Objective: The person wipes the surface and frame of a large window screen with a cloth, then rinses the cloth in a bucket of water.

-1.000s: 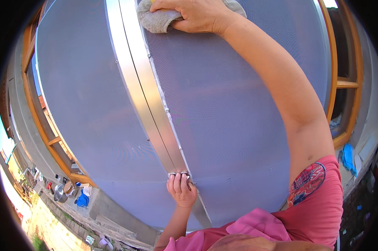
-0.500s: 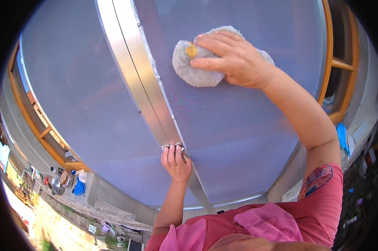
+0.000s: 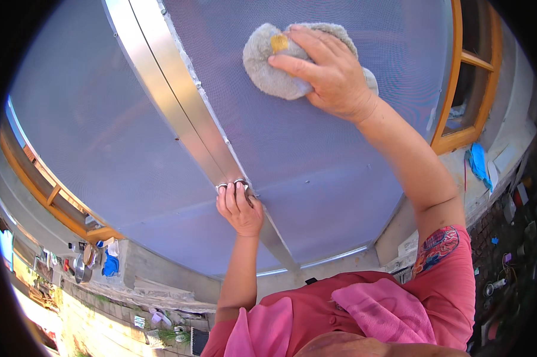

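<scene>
Two mesh screen door panels (image 3: 340,178) stand before me, meeting at a shiny metal centre strip (image 3: 173,101). My right hand (image 3: 338,77) presses a fluffy grey cloth (image 3: 268,71) with a small yellow patch against the upper part of the right panel. Its fingers are bent over the cloth, and the palm side is hidden. Lower down, my left hand (image 3: 242,213) has its fingers hooked over a pair of small round metal door handles (image 3: 222,187) on the strip. The thumb lies on the right side of the strip.
Orange-brown wooden window frames (image 3: 448,143) flank the doors on both sides. On the left ledge are a metal pot (image 3: 83,271) and a blue cloth or bag (image 3: 110,265). A bright blue item (image 3: 478,162) hangs at the right ledge. Scattered objects lie on the ground both sides.
The whole view has shifted, so the door sits higher and further left in the picture. Against the mesh, the cloth is slightly further right of the strip. My left hand stays on the handles.
</scene>
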`<move>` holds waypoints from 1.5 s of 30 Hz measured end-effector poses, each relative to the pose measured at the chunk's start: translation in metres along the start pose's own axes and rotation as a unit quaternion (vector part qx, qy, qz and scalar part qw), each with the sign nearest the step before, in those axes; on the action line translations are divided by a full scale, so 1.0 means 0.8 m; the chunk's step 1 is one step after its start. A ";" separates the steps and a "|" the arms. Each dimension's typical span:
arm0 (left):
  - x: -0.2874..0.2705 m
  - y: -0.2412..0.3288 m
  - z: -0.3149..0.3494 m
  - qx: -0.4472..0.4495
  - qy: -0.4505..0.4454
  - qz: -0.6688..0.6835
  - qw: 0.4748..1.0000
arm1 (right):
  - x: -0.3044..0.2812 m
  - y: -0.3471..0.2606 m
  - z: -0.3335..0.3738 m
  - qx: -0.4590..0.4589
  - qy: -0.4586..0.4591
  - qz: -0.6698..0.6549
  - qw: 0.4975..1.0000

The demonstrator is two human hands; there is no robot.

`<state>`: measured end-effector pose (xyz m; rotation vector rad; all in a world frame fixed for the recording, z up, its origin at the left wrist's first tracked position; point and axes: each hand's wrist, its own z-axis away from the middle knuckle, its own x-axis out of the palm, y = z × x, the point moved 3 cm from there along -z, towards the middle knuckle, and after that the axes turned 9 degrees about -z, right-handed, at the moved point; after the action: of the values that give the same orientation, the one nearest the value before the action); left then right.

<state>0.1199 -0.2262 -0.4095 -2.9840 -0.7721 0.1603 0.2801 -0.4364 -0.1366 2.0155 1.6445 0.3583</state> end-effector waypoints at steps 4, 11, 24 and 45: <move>0.003 0.007 -0.004 0.001 0.004 0.006 1.000 | -0.007 -0.067 0.091 -0.035 -0.158 -0.068 0.985; 0.002 0.005 -0.003 0.006 0.016 -0.003 1.000 | -0.103 0.057 0.090 0.094 -0.068 0.073 0.991; 0.008 0.004 -0.002 0.017 0.035 -0.020 0.999 | -0.059 -0.009 0.153 0.136 0.038 0.064 0.988; 0.012 0.008 -0.004 0.020 0.048 -0.019 0.998 | -0.100 0.010 0.232 0.313 0.138 0.147 0.928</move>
<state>0.1320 -0.2274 -0.4081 -2.9123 -0.8027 0.0296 0.3621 -0.5555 -0.2780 2.8162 1.7767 0.2449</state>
